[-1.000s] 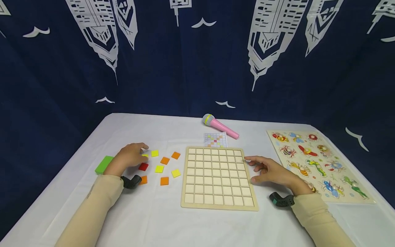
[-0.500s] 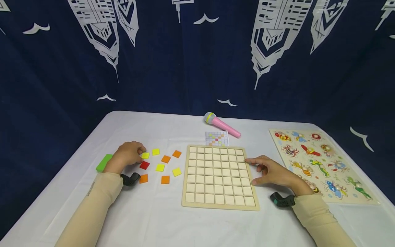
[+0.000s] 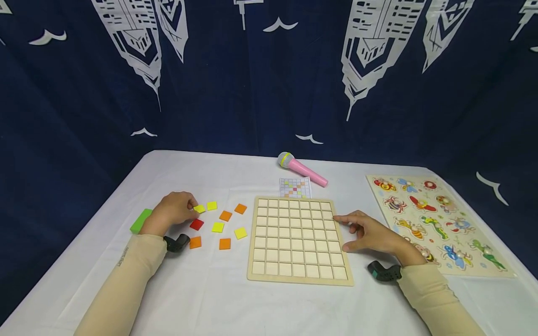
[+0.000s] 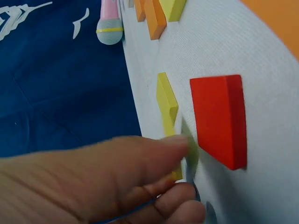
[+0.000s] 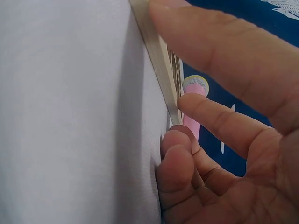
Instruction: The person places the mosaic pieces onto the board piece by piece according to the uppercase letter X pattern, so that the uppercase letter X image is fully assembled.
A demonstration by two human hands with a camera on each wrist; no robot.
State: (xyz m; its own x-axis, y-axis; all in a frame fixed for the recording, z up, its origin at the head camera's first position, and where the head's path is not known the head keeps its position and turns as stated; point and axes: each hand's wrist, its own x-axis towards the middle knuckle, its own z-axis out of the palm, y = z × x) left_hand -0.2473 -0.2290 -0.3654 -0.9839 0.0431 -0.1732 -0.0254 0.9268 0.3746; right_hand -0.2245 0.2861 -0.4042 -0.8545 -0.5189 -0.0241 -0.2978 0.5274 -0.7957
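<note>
My left hand [image 3: 173,208] pinches a yellow square tile [image 3: 199,209] between thumb and fingertips at the left of the table. In the left wrist view the thumb [image 4: 163,151] covers much of that tile. Right beside the fingers lies a red tile [image 4: 212,116], and another yellow tile [image 3: 212,205] is just beyond them. My right hand [image 3: 371,234] rests at the right edge of a pale wooden grid board [image 3: 300,281]. Its index fingertip and thumb touch the board's rim, while the other fingers curl underneath, as the right wrist view shows.
Several orange and yellow tiles, among them an orange tile [image 3: 224,244], lie left of the board. A green block [image 3: 141,221] sits behind the left wrist. Past the board are a printed pattern card [image 3: 295,188] and a pink microphone [image 3: 308,173]. An insect puzzle board [image 3: 441,224] lies at right.
My left fingers have closed on the yellow tile, which now sits tilted and slightly shifted to the right. The right hand stays at the board's edge. The view has shifted slightly.
</note>
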